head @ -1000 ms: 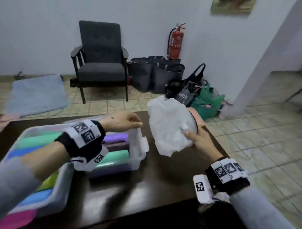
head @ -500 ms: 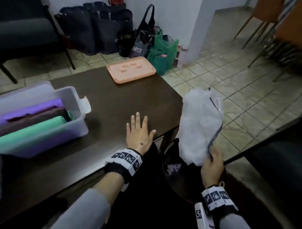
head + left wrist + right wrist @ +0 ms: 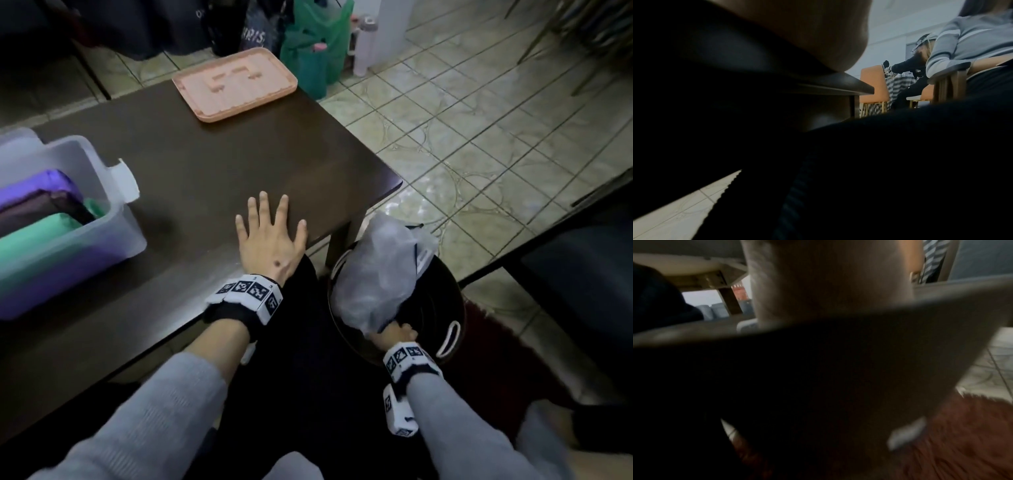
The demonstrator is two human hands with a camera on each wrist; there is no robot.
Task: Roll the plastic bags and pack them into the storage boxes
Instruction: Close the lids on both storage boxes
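I hold the white plastic bag point(image 3: 376, 277) in my right hand point(image 3: 394, 334), off the table's near right corner and over the open mouth of a dark basket point(image 3: 445, 329) on the floor. The fingers close on the bag's lower end; their exact curl is hidden behind the plastic. The bag rises from the grip up and away from me, crumpled and unrolled, its long axis running roughly toward the table's right edge. My left hand point(image 3: 270, 240) lies flat on the table point(image 3: 205, 164) at its near edge, fingers straight and slightly spread, holding nothing. It is the hand nearer the storage box point(image 3: 113, 236), which sits at the left edge with rolled bags point(image 3: 37, 236) inside. I judge that the bag goes left and up onto the bare tabletop between box and left hand for rolling. A pink lid point(image 3: 236, 84) lies at the far edge. The floor is tiled.
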